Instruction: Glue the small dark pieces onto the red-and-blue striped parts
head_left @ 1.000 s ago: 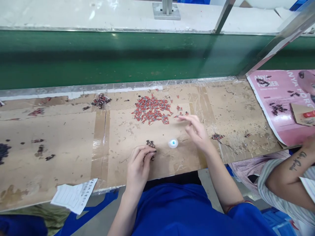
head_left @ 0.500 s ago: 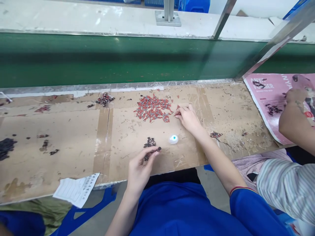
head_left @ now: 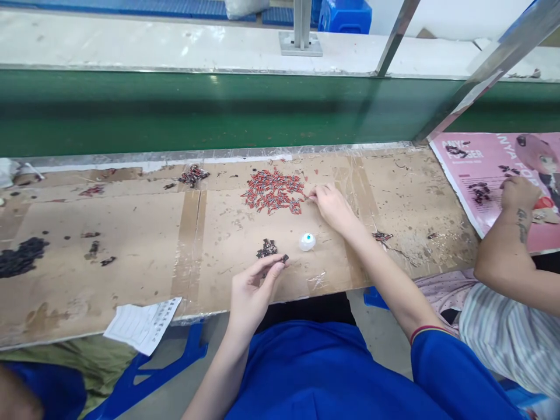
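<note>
My left hand (head_left: 254,289) pinches a small dark part (head_left: 284,258) between thumb and forefinger, close to the table's front edge. Just beyond its fingers lies a small pile of dark parts (head_left: 266,248). My right hand (head_left: 331,205) is closed at the right edge of a spread of small red parts (head_left: 273,191); its fingertips pinch something too small to make out. Between the two hands stands a small round white container (head_left: 307,241) with a blue-green spot on top.
A cardboard-covered table (head_left: 231,227) runs across, with a green belt (head_left: 184,114) behind it. Black pieces (head_left: 21,256) and a paper slip (head_left: 142,324) are at left. At right, another person's hand (head_left: 520,193) rests over a pink poster (head_left: 470,175).
My right hand has shifted slightly left, towards the red parts. The other person's arm has moved down and back on the poster. The whole view has shifted a little.
</note>
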`<state>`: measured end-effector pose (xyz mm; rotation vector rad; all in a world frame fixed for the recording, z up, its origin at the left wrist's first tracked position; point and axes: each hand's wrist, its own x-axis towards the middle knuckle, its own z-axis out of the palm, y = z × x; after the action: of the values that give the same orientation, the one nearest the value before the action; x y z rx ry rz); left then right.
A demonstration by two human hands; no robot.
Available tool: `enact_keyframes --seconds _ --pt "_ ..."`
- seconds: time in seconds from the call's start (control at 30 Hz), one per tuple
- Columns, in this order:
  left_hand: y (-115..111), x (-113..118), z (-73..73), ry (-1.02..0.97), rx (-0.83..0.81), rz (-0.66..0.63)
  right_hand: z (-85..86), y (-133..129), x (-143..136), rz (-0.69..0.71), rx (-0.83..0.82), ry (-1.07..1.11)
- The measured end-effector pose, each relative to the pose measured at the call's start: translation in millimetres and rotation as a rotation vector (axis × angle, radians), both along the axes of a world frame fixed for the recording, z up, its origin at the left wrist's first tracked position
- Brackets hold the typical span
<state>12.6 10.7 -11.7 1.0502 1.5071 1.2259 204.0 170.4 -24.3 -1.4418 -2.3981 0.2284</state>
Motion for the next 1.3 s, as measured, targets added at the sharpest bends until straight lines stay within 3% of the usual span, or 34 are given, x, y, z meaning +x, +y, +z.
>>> enact_keyframes --seconds 0.07,0.17,0.23,0.33,0.53,0.73,1.0,1.13,1.3 --pt "1.0 1.1 5.0 -0.021 -0.003 -0.012 11.1 -22.3 4.4 0.034 0.116 0.203" --pt "1.1 2.6 12.2 -0.042 -0.002 -0.044 32.3 -65.5 7.7 0.268 0.305 0.392" --pt "0.0 3.4 16.5 -0.039 -0.006 -0.069 44.4 -91.8 6.6 0.439 0.355 0.383" --pt "-2.8 4.7 21.9 -0.019 0.001 -0.111 53.6 -115.0 3.6 0.526 0.334 0.306" --pt "-8.5 5.3 25.3 0.006 0.014 -0.121 54.6 -119.0 5.1 0.554 0.319 0.229" --pt "-9.1 3.7 27.2 0.006 0.006 -0.142 55.4 -122.7 4.1 0.581 0.406 0.201" --pt "-6.8 3.8 24.6 -0.048 -0.023 -0.189 51.0 -128.3 5.3 0.581 0.358 0.212" --pt "-6.8 5.3 23.9 -0.062 -0.044 -0.194 46.1 -127.0 3.1 0.524 0.270 0.376" --pt "-8.0 9.8 26.2 -0.041 -0.011 -0.196 43.0 -132.8 -7.1 0.310 0.143 0.667"
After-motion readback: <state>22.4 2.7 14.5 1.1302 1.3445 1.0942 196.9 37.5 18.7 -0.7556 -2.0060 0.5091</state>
